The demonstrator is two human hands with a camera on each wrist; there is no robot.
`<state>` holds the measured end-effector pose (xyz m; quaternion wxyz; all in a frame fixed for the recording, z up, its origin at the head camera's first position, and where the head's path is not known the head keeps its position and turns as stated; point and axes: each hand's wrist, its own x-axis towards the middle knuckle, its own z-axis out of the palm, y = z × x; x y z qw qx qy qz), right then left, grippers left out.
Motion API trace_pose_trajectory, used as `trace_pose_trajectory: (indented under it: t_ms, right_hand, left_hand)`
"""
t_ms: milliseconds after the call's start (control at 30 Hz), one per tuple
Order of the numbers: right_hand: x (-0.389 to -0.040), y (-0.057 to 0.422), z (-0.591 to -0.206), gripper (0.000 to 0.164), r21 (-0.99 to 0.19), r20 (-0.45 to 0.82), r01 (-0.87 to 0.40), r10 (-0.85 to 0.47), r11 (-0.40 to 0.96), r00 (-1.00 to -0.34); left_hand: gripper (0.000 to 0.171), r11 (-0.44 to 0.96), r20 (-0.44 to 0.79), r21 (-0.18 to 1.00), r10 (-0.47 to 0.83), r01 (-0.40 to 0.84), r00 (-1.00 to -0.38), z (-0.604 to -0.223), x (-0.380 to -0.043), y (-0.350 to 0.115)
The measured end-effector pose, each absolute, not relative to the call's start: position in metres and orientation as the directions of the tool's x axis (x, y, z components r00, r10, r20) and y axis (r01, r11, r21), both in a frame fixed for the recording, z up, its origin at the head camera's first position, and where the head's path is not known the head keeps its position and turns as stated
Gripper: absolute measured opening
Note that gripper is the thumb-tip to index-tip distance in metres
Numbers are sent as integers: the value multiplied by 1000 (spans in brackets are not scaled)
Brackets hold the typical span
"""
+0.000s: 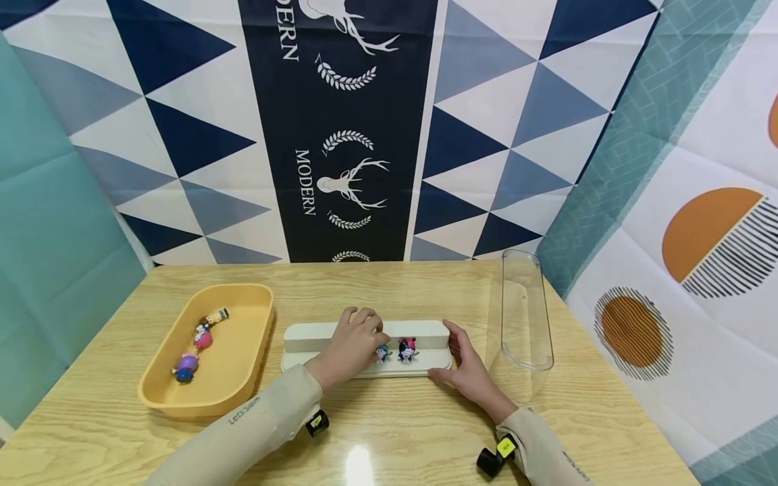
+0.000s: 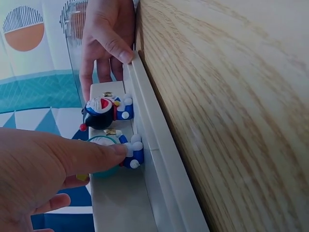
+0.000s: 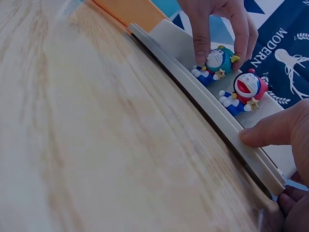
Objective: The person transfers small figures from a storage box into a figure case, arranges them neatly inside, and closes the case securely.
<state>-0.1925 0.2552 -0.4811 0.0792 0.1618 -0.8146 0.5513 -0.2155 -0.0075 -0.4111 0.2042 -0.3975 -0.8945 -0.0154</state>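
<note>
A white two-step display stand [image 1: 419,329] lies lengthwise on the wooden table. On its lower step is a small cartoon cat figurine with a teal hood [image 3: 218,59], pinched between the thumb and fingers of my left hand [image 1: 349,347]. Just right of it stands a similar figurine with a pink and black hood [image 3: 248,86], apart from both hands. My right hand [image 1: 473,374] grips the stand's right end, its thumb against the front edge and fingers round the far side. In the head view, left fingers partly hide the teal-hooded figurine.
At the left, a yellow tray [image 1: 249,361] holds several small figurines, among them a purple and blue one [image 1: 185,368]. A clear plastic cover [image 1: 526,317] rests on the table right of the stand. Behind the table hangs a patterned cloth [image 1: 346,202].
</note>
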Motion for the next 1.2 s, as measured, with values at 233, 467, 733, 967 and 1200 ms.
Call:
trace_pose_trajectory:
  t_ms: [233,467,733,967,1200]
  right_hand:
    - [-194,254,-480,95,-881,281,-325,-174,343,-944]
    - [-193,254,-478,96,-892,254,-297,-167,340,-953]
    - [-193,254,-479,96,-895,245,-291,-172,338,-954]
    - [-193,254,-478,95,-895,255,-298,-168,331,-952]
    - [-195,254,-474,94,-920,252,-281,-135,274,-958]
  left_hand:
    - [27,691,372,-131,699,711,-611,-412,-214,-9]
    - [32,680,381,-134,707,721,-596,-413,-214,-11]
    - [38,661,401,-154,721,734,-565,-409,-213,-17]
    - [41,646,409,-170,734,744,-543,-403,-209,-31]
    - [45,656,405,-190,730,731,-550,-393,-208,-49]
